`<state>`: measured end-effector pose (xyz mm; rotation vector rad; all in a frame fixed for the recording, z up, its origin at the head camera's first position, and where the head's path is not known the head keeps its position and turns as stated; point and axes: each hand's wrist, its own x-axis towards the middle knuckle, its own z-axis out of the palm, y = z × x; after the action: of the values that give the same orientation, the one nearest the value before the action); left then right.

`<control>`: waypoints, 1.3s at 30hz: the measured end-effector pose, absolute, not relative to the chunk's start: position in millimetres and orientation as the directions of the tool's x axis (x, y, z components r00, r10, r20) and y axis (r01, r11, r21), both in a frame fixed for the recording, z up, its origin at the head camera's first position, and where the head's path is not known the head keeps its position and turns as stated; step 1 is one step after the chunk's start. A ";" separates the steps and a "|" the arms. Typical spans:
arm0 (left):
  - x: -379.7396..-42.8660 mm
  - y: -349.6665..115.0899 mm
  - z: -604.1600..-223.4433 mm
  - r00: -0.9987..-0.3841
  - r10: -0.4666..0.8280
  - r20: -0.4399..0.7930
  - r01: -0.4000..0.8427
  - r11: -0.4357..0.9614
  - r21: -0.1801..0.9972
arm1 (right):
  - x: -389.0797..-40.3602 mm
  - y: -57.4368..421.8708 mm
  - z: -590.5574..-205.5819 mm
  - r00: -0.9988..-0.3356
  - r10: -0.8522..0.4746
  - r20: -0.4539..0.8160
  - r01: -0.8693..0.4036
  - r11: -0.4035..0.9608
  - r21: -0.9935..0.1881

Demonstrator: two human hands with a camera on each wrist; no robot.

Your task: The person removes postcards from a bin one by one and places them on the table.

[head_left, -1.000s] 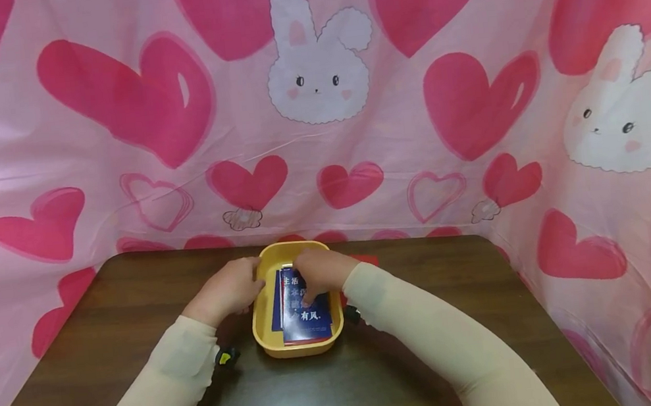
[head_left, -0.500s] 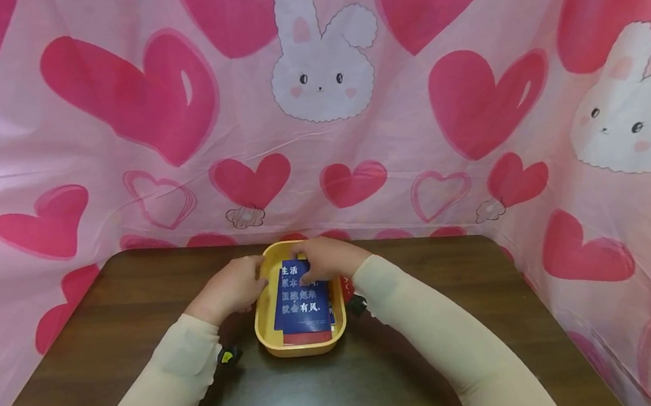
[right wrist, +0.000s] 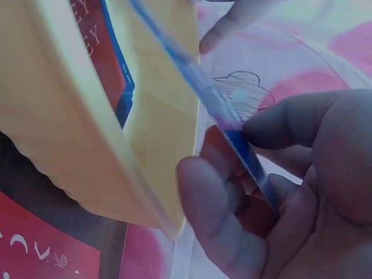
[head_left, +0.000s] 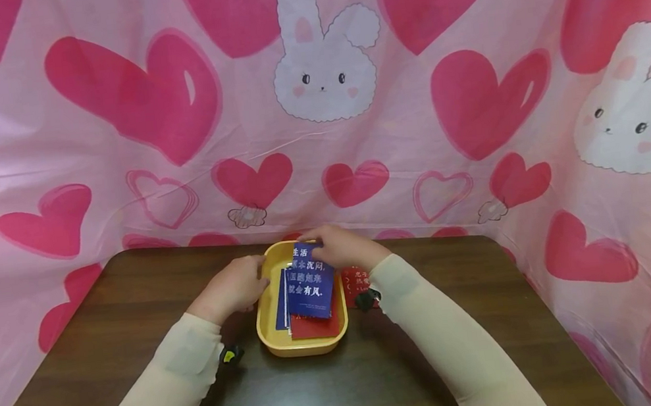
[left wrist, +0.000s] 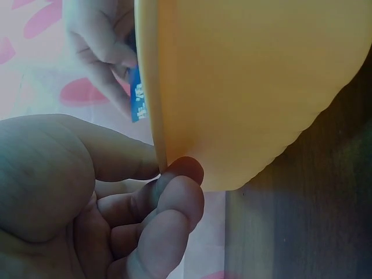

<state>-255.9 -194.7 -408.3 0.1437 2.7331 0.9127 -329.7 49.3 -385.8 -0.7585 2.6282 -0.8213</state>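
Observation:
A yellow plastic basket [head_left: 305,349] stands on the table with several blue and red cards inside. My left hand [head_left: 234,285] pinches the basket's left rim; in the left wrist view its thumb and fingers [left wrist: 181,197] close on the yellow wall from both sides. Between the thumb and fingers of my right hand [head_left: 342,249] is a blue card [head_left: 311,290] with white Chinese characters, raised and tilted over the basket. The right wrist view shows this card edge-on. Beneath it lie a red card [head_left: 315,326] and another blue card [head_left: 281,307].
Another red card [head_left: 357,286] with white characters lies on the dark wooden table [head_left: 433,324] to the right of the basket, partly under my right wrist. A pink curtain [head_left: 271,142] with hearts and rabbits hangs right behind the table's far edge.
My right hand has taken hold of the top blue card and lifted it up and to the right, uncovering the red card below. The left hand keeps its place on the rim.

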 end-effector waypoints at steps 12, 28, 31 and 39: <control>-255.4 -193.9 -407.1 -0.963 0.158 -0.217 -0.004 0.802 0.598 | -339.9 78.4 -392.2 -0.858 -0.514 0.007 -0.362 0.596 -0.717; -254.1 -195.3 -407.4 -0.963 0.170 -0.209 0.005 0.786 0.618 | -344.9 144.8 -386.0 -0.920 -0.392 0.015 -0.160 0.339 -0.927; -253.9 -195.6 -407.4 -0.962 0.170 -0.214 0.000 0.782 0.623 | -345.2 158.8 -383.8 -0.923 -0.384 0.010 -0.169 0.381 -0.909; -253.2 -196.1 -406.5 -0.961 0.175 -0.212 0.002 0.776 0.631 | -349.1 200.5 -382.5 -0.939 -0.342 -0.016 -0.188 0.554 -0.811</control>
<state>-253.2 -196.1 -406.5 0.1377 2.7107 0.9632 -349.1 200.5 -382.5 -0.4503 2.6140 -1.3334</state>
